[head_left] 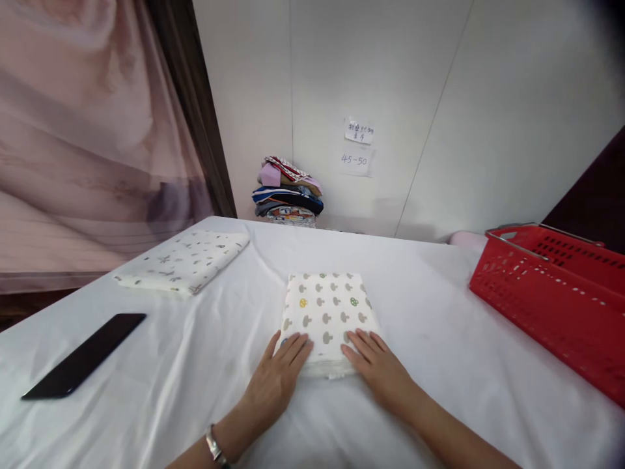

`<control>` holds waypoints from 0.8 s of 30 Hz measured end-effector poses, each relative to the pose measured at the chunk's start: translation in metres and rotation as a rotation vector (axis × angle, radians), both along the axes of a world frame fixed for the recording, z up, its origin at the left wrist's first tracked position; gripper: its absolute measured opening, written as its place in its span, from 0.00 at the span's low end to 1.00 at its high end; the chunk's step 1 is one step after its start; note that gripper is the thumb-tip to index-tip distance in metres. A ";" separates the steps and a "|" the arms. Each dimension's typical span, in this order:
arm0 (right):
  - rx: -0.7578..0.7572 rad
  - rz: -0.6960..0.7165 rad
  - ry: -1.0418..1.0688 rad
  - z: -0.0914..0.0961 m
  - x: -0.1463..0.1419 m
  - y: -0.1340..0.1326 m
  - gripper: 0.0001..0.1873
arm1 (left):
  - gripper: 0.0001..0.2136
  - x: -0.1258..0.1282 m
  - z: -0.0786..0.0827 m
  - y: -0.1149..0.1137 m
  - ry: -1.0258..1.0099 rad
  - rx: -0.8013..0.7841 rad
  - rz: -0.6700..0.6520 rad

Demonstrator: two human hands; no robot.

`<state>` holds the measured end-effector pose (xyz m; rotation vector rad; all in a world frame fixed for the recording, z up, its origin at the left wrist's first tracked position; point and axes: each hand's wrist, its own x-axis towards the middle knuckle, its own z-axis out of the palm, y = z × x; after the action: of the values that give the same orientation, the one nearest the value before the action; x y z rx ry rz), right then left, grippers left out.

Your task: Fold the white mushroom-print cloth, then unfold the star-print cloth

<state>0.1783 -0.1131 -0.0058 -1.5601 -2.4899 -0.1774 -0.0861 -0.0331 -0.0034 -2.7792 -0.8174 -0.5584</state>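
Observation:
A folded white cloth (327,312) with rows of grey mushroom prints, a few of them yellow or green, lies flat on the white-covered table. My left hand (276,374) rests on its near left corner with fingers stretched out. On the near right corner, my right hand (378,365) lies with its fingers extended over the edge. Both palms face down and neither hand grips the cloth. The fingers hide parts of the two near corners.
Another folded white cloth (188,260) with dark prints lies at the far left. A black phone-like slab (88,355) is nearer. On the right stands a red plastic basket (551,312). Stacked folded fabrics (288,192) sit beyond the far table edge (336,231), by the wall.

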 end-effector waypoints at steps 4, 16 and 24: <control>0.096 -0.023 0.012 -0.008 0.002 0.004 0.33 | 0.29 0.011 0.001 -0.001 0.013 0.016 0.017; 0.150 0.103 0.092 0.041 0.011 0.012 0.32 | 0.33 0.015 0.021 0.007 -0.030 -0.067 -0.031; 0.119 0.157 0.107 0.070 0.019 0.020 0.37 | 0.36 0.006 0.049 0.010 -0.080 -0.156 -0.086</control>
<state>0.1976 -0.0929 0.0638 -1.2883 -2.4566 -0.2084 -0.0803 -0.0233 0.0455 -2.9634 -0.7920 -0.6506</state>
